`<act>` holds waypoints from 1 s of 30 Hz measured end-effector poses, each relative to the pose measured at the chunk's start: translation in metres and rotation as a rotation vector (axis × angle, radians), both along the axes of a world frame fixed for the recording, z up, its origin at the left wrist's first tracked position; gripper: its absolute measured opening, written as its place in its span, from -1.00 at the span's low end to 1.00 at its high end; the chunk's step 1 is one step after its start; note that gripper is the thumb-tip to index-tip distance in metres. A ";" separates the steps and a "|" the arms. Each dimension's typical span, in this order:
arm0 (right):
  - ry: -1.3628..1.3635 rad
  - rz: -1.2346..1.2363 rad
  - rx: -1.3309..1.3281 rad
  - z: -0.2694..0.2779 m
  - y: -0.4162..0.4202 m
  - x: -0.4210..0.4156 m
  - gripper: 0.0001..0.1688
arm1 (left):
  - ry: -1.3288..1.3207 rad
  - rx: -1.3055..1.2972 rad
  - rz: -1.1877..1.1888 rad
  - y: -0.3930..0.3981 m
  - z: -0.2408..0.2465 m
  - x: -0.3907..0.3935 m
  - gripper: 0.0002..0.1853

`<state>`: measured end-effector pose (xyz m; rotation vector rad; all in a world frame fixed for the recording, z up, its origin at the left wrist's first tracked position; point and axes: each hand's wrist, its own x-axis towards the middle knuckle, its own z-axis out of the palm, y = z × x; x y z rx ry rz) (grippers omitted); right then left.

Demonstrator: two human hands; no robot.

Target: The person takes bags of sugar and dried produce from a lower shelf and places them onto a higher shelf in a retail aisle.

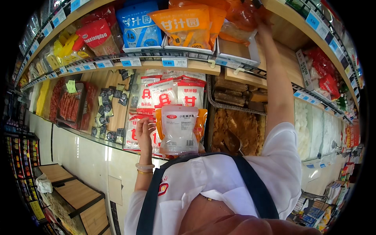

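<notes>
My left hand (144,129) is raised beside a white-backed, clear-fronted plastic pouch (179,132). Its fingers are loosely curled and apart, with nothing in them. Behind that pouch, an orange pouch (202,117) pokes out on both sides; both rest over red-and-white bags (163,92) in the lower bin. My right hand (263,19) reaches up to the upper shelf, at an orange pouch (239,17) with a clear lower part. Blur hides whether its fingers grip that pouch. Below it sits an open white carton (255,51); more orange pouches (185,28) stand to the left.
A wire rail (188,53) edges the upper shelf above price tags (174,62). Brown sugar blocks (230,91) lie in a basket, above a bin of loose brown granules (220,126) with a scoop (233,141). Small wrapped pieces (105,110) and a sausage tray (70,102) lie left.
</notes>
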<state>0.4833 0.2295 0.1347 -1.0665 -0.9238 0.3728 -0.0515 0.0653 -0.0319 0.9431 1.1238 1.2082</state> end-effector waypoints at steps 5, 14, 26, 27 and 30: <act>-0.683 -0.524 -0.174 -0.010 0.036 0.013 -0.24 | 0.080 0.055 -0.115 0.008 0.007 0.019 -0.81; -0.299 0.510 -0.010 0.001 -0.068 -0.060 -0.53 | 0.571 0.025 -0.129 -0.007 -0.063 -0.036 -0.73; -0.768 0.462 -0.571 -0.120 -0.229 -0.237 -0.81 | 0.913 0.065 -0.326 -0.025 -0.033 -0.024 -0.60; -0.643 0.556 -0.705 -0.148 -0.238 -0.246 -0.79 | 0.939 0.072 -0.338 -0.026 -0.031 -0.023 -0.61; -0.212 0.727 -1.013 -0.211 -0.252 -0.271 -0.62 | 1.019 0.086 -0.362 -0.029 -0.025 -0.013 -0.61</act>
